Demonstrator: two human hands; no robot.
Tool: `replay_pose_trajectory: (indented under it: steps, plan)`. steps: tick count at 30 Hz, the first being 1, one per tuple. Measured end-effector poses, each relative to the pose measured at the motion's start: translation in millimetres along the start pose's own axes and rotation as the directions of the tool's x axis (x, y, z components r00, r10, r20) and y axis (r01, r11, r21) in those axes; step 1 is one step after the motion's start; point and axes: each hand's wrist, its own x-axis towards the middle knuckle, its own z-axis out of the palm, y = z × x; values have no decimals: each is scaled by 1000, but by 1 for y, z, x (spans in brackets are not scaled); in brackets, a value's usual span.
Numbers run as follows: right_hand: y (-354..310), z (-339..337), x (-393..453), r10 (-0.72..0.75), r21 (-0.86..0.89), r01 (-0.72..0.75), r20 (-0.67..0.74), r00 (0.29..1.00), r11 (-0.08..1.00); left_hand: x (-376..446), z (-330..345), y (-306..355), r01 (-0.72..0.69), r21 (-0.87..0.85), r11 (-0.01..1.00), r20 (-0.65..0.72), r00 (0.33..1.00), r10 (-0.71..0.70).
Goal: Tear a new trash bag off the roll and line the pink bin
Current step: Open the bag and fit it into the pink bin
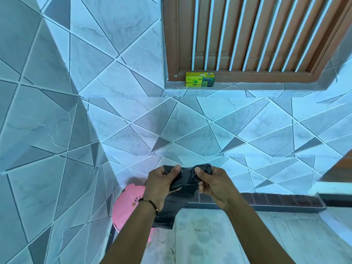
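- The black trash bag point(187, 180) is bunched between both hands above and just right of the pink bin point(129, 202), its tail hanging down beside the bin's rim.
- Left hand point(162, 184) pinches the bag's upper left edge, thumb on top; right hand point(211, 184) pinches the upper right. Both grips are pressed together on the film.
- Pulling the layers apart too hard could split the thin plastic, since the thumbs stretch one small patch.
- If this end is the sealed one, no mouth will open; I cannot tell which end it is.
- The bin's opening is largely hidden behind the left forearm, so lowering the bag may miss the rim.
- The green bin-liner box point(200, 79) sits on the window sill, well above the bin.
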Motion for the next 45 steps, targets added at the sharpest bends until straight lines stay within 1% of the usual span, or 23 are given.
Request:
replay_pose_trajectory:
  steps: [3,5,6,8,10,13,15,19,21,24,26,27,29,30,32,33,35,37,38,39,41,43,45]
  plan:
    - [2,1,0,-8,8,8,-6,1000,1000,1,1,0,62,36,997,-50,997,-60]
    - [1,0,0,-42,-53,40,-39,998,998,3,-2,1,92,161,983,-74,994,-81]
    - [0,-1,1,-64,-101,58,-61,996,993,5,-3,0,66,285,956,-89,995,-42]
    - [1,-3,3,-104,-181,86,-92,990,980,3,-5,2,-52,507,860,-96,988,117]
    - [2,-3,5,-116,-222,92,-99,988,971,-2,-2,6,-204,551,809,31,974,224]
    - [6,0,7,-102,-293,75,-80,992,953,-4,8,6,-371,630,682,300,926,227]
    - [7,2,8,-82,-347,59,-53,995,936,-3,14,2,-432,673,601,334,902,274]
    - [4,-3,4,-77,-335,86,41,996,938,-2,17,-1,-488,694,529,282,861,424]
    - [3,-6,1,-84,-307,110,98,992,945,1,13,-1,-441,714,544,164,861,482]
    - [2,-10,-1,-75,-319,109,116,990,942,4,9,2,-341,721,603,-23,858,513]
    - [1,-15,-1,-71,-318,89,68,995,944,9,0,5,-266,681,682,-140,867,478]
    - [0,-17,-2,-72,-301,75,22,997,951,11,-5,6,-230,601,766,-207,880,427]
    - [-1,-24,0,-75,-254,52,-80,994,966,12,-12,7,-194,305,932,-305,907,289]
    - [-2,-26,0,-68,-246,39,-112,991,968,12,-14,8,-185,162,969,-343,910,232]
    - [-3,-27,-2,-19,-284,-13,-111,994,959,9,-11,10,-162,-114,980,-372,922,110]
    - [-3,-27,-2,31,-339,-60,-90,995,939,7,-8,11,-126,-262,957,-365,931,23]
    - [0,-25,-2,117,-563,-142,-81,990,814,5,0,12,-42,-474,879,-319,939,-127]
    - [5,-24,-2,57,-830,-117,-103,993,545,1,6,11,21,-480,877,-267,949,-169]
    - [7,-22,-2,-43,-885,-72,-103,994,460,-1,8,11,31,-447,894,-245,957,-156]
    - [6,-20,-4,-148,-891,-17,-94,984,454,-3,11,10,26,-414,910,-228,965,-131]
    - [-3,-12,-8,-307,-818,135,-52,950,559,-6,15,10,-1,-334,943,-204,976,-72]
    - [-10,-3,-11,-267,-749,196,27,963,633,-7,17,10,-18,-224,974,-201,979,-28]
    - [-10,3,-14,-155,-720,175,95,983,671,-6,20,10,-25,-158,987,-198,980,-7]
